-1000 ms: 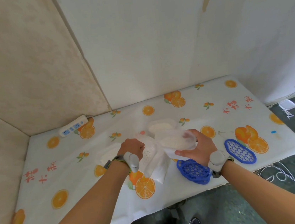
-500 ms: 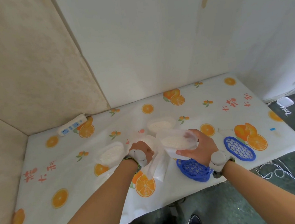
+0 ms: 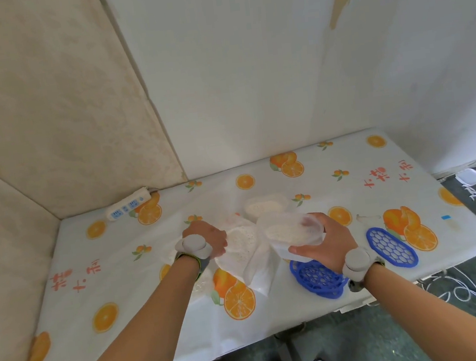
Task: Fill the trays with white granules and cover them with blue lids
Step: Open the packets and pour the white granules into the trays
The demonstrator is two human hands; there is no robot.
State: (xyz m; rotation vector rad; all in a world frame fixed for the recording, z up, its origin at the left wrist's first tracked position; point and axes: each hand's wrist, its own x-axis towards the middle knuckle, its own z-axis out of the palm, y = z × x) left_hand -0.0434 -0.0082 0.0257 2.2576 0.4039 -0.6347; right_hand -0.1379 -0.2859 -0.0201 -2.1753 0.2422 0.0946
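The filling step is going on: the right hand (image 3: 325,241) is gripping a tray (image 3: 292,230) of granules just beside the bag (image 3: 240,249), which the left hand (image 3: 208,238) is gripping. Next, I judge, a blue lid (image 3: 317,278) lying in front of the bag is needed.

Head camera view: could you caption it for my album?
Right hand holds a granule-filled tray; left hand grips the granule bag.

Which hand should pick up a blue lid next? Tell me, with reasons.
Left, probably. The right hand grips a tray of granules, so it is occupied, though both blue lids lie on its side. The left hand holds only the bag, which it could release.
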